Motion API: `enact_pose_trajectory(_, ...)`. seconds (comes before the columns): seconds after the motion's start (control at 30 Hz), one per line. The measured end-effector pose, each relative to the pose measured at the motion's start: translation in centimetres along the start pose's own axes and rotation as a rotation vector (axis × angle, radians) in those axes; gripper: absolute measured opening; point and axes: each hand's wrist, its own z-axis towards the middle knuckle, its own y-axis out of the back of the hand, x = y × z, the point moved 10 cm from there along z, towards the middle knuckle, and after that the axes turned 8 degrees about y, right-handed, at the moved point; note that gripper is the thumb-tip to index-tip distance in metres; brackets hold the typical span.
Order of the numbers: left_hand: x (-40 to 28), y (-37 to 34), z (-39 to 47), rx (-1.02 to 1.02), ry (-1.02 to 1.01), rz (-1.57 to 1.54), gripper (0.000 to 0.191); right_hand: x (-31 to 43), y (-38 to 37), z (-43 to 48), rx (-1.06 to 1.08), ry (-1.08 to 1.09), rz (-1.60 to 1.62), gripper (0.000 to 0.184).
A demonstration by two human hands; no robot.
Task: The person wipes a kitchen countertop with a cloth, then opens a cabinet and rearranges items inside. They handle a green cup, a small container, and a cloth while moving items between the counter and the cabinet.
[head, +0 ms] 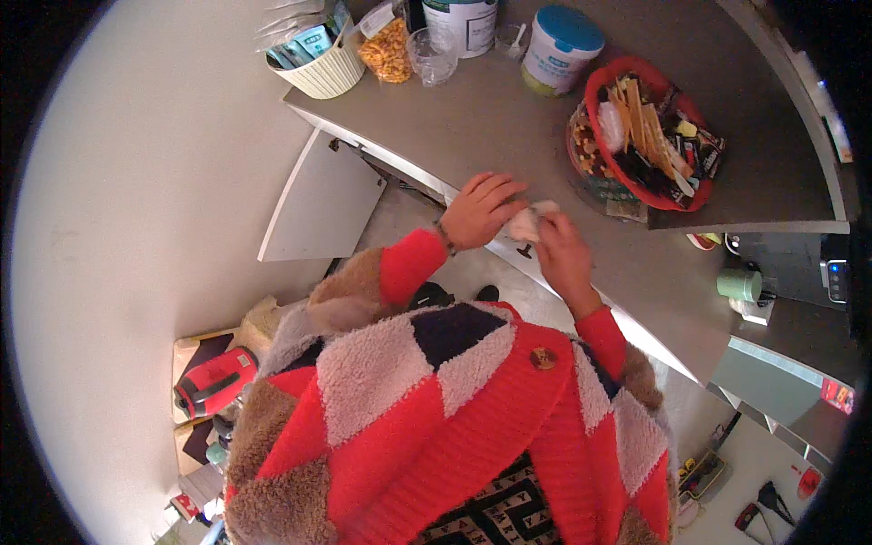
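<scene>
Over the front edge of a grey-brown counter [470, 129], my left hand [479, 211] rests its fingertips against a small whitish cloth or wad [528, 223]. My right hand [564, 255] pinches the same soft piece from the other side with thumb and fingers. The motion blurs it, so its exact kind cannot be told. Just below it a dark T-shaped knob [524, 251] sticks out from the white cabinet front. Whether my left fingers grip the piece or only touch it is not plain.
A red basket [650, 197] of wrapped items stands right on the counter, by a blue-lidded tub [560, 51]. At the back are a clear plastic cup [433, 58], a snack bag [387, 51] and a cream basket [327, 71]. A cabinet door [320, 197] hangs ajar at left.
</scene>
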Motion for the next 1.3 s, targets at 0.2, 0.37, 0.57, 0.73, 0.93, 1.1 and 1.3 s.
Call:
enact_pose_trajectory(0.2, 12.5, 8.6, -3.8, -0.2, 0.382, 0.005, 0.043, 3.8, 1.4, 11.0, -0.222, 0.061, -0.029, 0.044)
enact_pose_trajectory(0.37, 16.0, 8.9, -1.2, -0.016, 0.202, -0.05, 0.048, 1.5, 3.9, 6.5, -0.402, -0.162, -0.072, 0.033)
enact_pose_trajectory(0.57, 14.7, 3.7, 1.5, 0.278, -0.053, -0.043, 0.048, -2.4, -6.0, -16.2, -0.177, -1.041, 0.018, 0.024)
enact_pose_trajectory(0.73, 14.0, 3.3, 1.8, 0.229, -0.116, 0.035, 0.048, -6.7, -8.6, -31.1, -0.333, -1.392, -0.157, 0.036)
enact_pose_trajectory(0.93, 13.9, 3.1, 1.5, 0.243, -0.13, 0.138, 0.048, -16.4, -5.7, -31.0, -0.386, -1.432, -0.164, 0.039)
enact_pose_trajectory(1.1, 14.1, 2.6, 1.3, 0.253, -0.117, 0.166, 0.047, -14.7, -5.5, -31.5, -0.327, -1.469, -0.323, 0.03)
enact_pose_trajectory(1.3, 13.8, 3.0, 1.5, 0.226, -0.117, 0.173, 0.047, -9.1, -8.9, -43.2, -0.051, -1.483, -0.343, 0.026)
